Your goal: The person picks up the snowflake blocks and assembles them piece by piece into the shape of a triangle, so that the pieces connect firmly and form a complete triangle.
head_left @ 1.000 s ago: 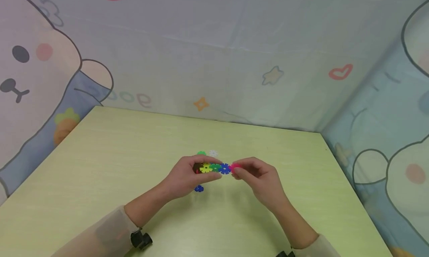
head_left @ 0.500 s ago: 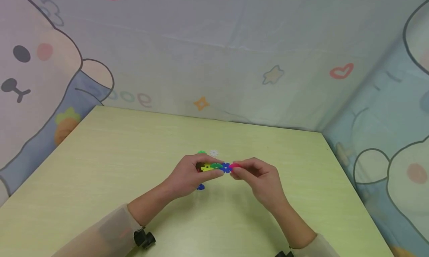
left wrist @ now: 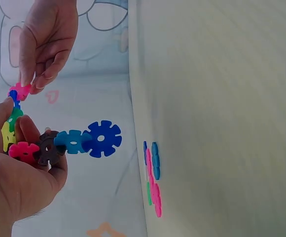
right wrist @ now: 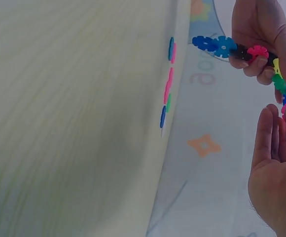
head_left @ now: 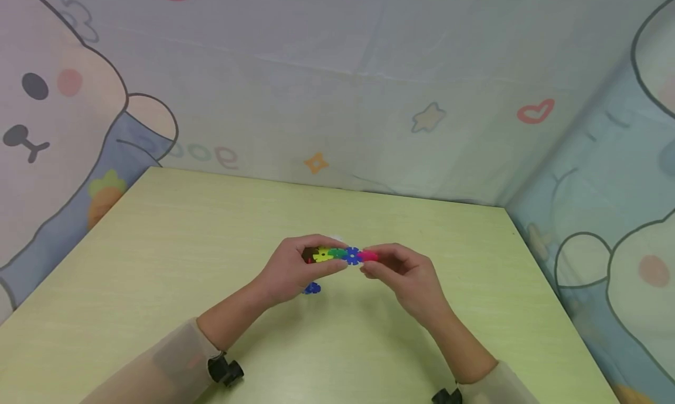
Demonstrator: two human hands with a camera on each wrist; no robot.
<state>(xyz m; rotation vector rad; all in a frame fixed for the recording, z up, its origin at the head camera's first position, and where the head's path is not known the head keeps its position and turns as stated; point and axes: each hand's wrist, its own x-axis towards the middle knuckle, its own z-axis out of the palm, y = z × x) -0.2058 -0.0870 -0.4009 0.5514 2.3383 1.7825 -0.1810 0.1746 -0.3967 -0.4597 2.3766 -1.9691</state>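
Several notched plastic snowflake discs are linked into a bent chain, held up off the table between both hands. My left hand (head_left: 287, 270) grips its middle, thumb and fingers round the yellow disc (head_left: 321, 254) and green disc (head_left: 337, 253). A blue disc (head_left: 353, 256) pokes out past those fingertips. My right hand (head_left: 405, 268) pinches the pink disc (left wrist: 20, 90) at that end, which meets the blue one. In the left wrist view the other arm of the chain runs from a second pink disc (left wrist: 23, 152) through a black disc (left wrist: 48, 149) and a teal disc (left wrist: 74, 142) to a dark blue disc (left wrist: 102, 138).
Loose discs lie flat on the pale table (head_left: 422, 345) beyond the hands: a teal disc (left wrist: 156, 160), a pink disc (left wrist: 157, 200) and others. A white disc (head_left: 336, 238) shows just past the left hand. A printed cloth backdrop (head_left: 369, 99) rises behind the table.
Both hands have shifted slightly up in the head view, carrying the chain along. The green disc lying behind the left hand is now hidden. The pink disc looks narrower, more edge-on.
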